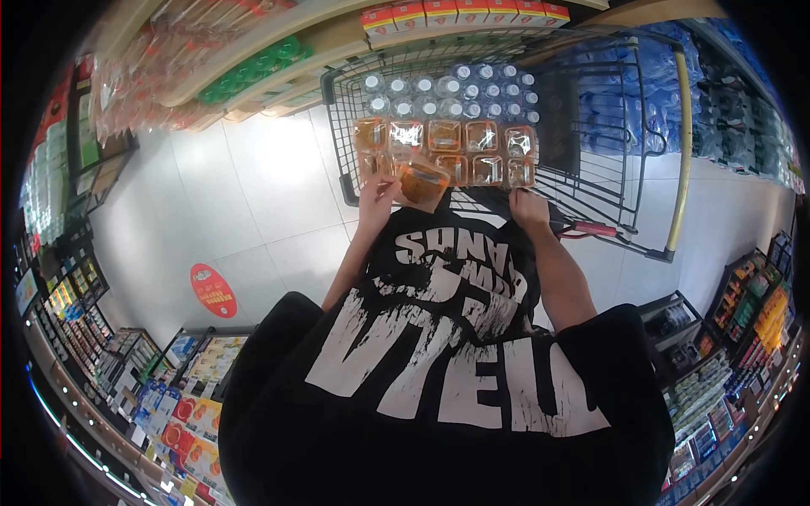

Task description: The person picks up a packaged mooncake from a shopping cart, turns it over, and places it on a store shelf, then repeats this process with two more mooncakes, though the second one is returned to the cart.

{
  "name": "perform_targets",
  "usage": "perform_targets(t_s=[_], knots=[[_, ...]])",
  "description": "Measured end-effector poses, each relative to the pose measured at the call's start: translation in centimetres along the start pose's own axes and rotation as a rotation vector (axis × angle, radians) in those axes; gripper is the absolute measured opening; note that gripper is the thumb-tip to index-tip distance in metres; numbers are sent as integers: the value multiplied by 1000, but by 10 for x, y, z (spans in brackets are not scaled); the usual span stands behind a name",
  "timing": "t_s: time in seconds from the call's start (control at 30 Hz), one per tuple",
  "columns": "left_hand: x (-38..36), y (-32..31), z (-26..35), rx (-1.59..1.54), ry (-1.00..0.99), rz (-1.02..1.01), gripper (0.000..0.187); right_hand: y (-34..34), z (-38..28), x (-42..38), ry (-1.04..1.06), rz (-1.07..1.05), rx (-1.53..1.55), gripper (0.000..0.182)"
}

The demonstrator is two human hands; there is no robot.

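Note:
My left hand (379, 202) is closed on the edge of a clear-wrapped food pack (423, 185) with orange-brown contents. This pack is tilted over the near side of a black wire shopping cart (337, 126). My right hand (529, 208) is closed at the cart's near rim, just below the wrapped packs; its fingertips are partly hidden. Inside the cart, similar wrapped packs (482, 137) sit in two rows. Behind them stand several clear bottles (428, 108) with white caps, bundled close together.
A red bar (588, 228) and a yellow-edged frame (677, 152) are at the cart's right. Shelves behind hold red boxes (439, 13) and green-topped goods (257, 67). Blue-wrapped bottle packs (620, 110) are stacked at right. A red round sticker (213, 290) marks the tiled floor.

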State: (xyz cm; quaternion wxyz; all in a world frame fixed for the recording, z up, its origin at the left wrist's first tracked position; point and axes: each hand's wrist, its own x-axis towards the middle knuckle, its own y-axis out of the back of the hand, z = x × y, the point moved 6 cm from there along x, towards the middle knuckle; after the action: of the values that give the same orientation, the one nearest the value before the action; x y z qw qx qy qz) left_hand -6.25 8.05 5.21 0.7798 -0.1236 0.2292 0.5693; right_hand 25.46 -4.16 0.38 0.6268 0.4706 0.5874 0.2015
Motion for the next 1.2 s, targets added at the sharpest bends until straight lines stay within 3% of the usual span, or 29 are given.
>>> perform_targets(t_s=[0.33,0.47,0.53,0.7,0.83,0.87,0.9,0.93,0.97,1.0,1.07,1.1,1.13,1.17,1.2], knots=[[-17,-29,65,-32,-57,-62,8,-3,2,-3,62,80,-26,40],[-22,-33,64,-84,-117,-29,8,-4,6,1,46,97,4,41],[-25,-37,72,-134,-118,-29,8,1,1,0,31,37,-32,33],[-37,-41,88,-291,-72,-27,10,5,2,0,-58,11,74,40],[-54,-51,105,-327,-75,-24,9,9,10,0,32,49,240,43],[-61,-58,113,-338,-74,-9,9,8,16,4,45,47,435,42],[-71,-61,137,-148,-248,95,11,7,20,9,55,47,634,43],[-79,-64,157,50,-418,191,12,15,17,10,60,45,632,43],[-84,-69,172,240,-598,215,15,17,16,12,-32,-53,913,44],[-86,-74,181,239,-600,218,15,25,9,10,-127,-155,1191,46],[-94,-87,203,310,-740,206,16,76,-35,-6,-1,-292,1602,54],[-92,-91,205,346,-738,208,15,104,-55,-15,3,-291,1601,54],[-89,-93,202,346,-738,209,15,133,-79,-27,60,-359,1821,59],[-79,-93,186,129,-557,159,15,150,-94,-37,114,-429,2042,64],[-75,-95,174,-84,-371,108,15,155,-95,-42,104,-430,2045,64]])
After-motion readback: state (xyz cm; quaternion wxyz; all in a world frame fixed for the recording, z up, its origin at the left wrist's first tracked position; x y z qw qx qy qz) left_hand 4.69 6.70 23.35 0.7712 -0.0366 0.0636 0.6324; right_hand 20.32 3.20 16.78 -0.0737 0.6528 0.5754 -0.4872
